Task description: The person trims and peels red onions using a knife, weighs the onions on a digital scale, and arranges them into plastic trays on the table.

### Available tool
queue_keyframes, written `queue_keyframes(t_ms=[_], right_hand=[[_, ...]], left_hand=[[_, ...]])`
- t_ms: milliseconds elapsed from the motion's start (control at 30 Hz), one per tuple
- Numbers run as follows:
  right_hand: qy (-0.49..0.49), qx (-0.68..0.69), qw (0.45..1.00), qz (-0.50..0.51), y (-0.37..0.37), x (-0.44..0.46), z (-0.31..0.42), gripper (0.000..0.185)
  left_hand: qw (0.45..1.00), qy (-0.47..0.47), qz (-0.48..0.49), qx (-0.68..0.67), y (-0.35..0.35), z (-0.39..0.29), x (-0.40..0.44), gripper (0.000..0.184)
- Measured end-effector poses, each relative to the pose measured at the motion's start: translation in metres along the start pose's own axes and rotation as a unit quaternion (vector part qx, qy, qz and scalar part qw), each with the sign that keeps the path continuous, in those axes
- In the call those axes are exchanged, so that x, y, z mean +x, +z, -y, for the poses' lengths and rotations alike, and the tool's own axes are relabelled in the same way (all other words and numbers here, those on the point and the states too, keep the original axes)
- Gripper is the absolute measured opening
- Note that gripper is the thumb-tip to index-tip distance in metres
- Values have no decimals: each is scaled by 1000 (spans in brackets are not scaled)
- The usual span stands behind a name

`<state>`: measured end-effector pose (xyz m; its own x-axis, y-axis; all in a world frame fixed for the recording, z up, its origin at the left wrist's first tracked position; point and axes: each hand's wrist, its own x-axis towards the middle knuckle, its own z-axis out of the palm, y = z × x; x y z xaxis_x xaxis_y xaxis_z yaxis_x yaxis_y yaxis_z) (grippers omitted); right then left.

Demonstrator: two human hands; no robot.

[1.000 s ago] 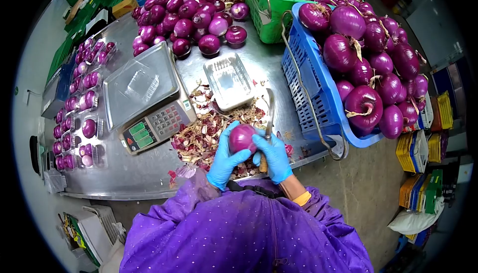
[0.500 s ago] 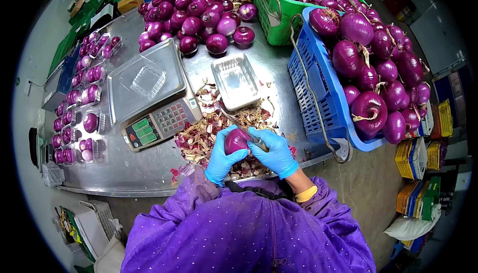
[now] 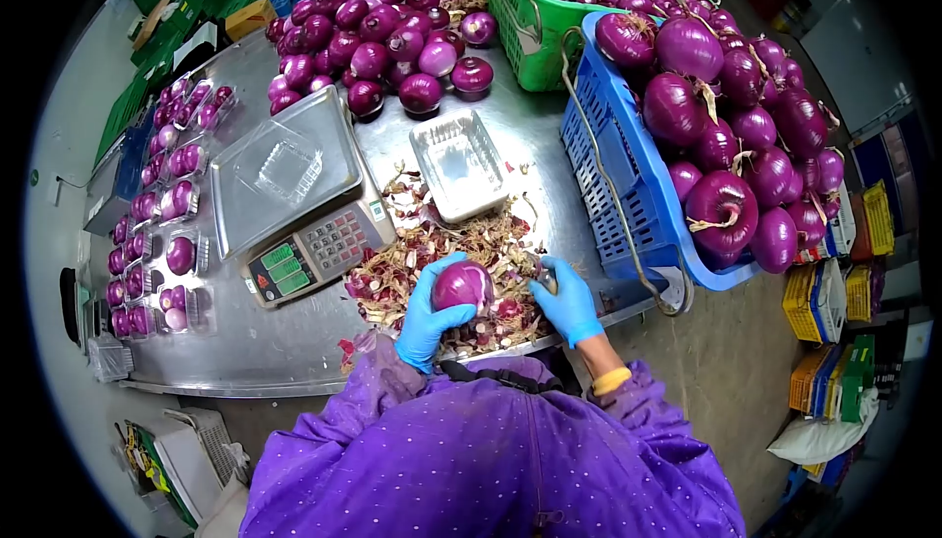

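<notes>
My left hand (image 3: 429, 314), in a blue glove, is wrapped around the left side of a peeled red onion (image 3: 462, 285) just above the heap of trimmings. Its smooth purple skin faces up. To the right, apart from the onion, my right hand (image 3: 567, 301) is gloved too, fingers closed around a small knife (image 3: 543, 280), of which only a bit shows. Dry skins and root ends (image 3: 392, 278) are heaped under and around both hands. Beyond them stands a clear plastic tray (image 3: 459, 167) on the steel table.
A scale (image 3: 319, 244) with another clear tray (image 3: 287, 173) on its pan stands left. Packed onion trays (image 3: 180, 255) line the table's left side. Loose onions (image 3: 370, 59) are piled at the back. A blue crate (image 3: 613, 160) and a green crate (image 3: 530, 43), both onion-filled, stand right.
My right hand has drawn away to the right, off the onion, with the knife. My left hand still holds the onion, now more exposed. A blue shape has appeared at the far table edge.
</notes>
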<state>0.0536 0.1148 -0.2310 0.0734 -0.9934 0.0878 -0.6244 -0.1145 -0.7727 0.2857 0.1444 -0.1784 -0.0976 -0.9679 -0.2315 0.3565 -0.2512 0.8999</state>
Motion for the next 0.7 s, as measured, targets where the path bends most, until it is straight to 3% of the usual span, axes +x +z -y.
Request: queue_keyframes(t_ms=[33,133,233,467,700], right_hand=[[-11,-21,1000,20,-5,-5,11,41],[74,-4,989,131,-18,-30,52,29],[15,-16,994,112,-11,-47,66,22],[40,-12,988,146,-2,-53,78,24],[33,-51,995,80,17,-54,70,26]], left_hand=[[999,7,-18,-34,-2,4,3,77],[992,30,-55,-109,1,-2,10,80],[985,57,-96,-133,3,-5,16,78],[976,136,-149,-83,3,4,26,82],[970,169,-174,-9,11,5,20,82]])
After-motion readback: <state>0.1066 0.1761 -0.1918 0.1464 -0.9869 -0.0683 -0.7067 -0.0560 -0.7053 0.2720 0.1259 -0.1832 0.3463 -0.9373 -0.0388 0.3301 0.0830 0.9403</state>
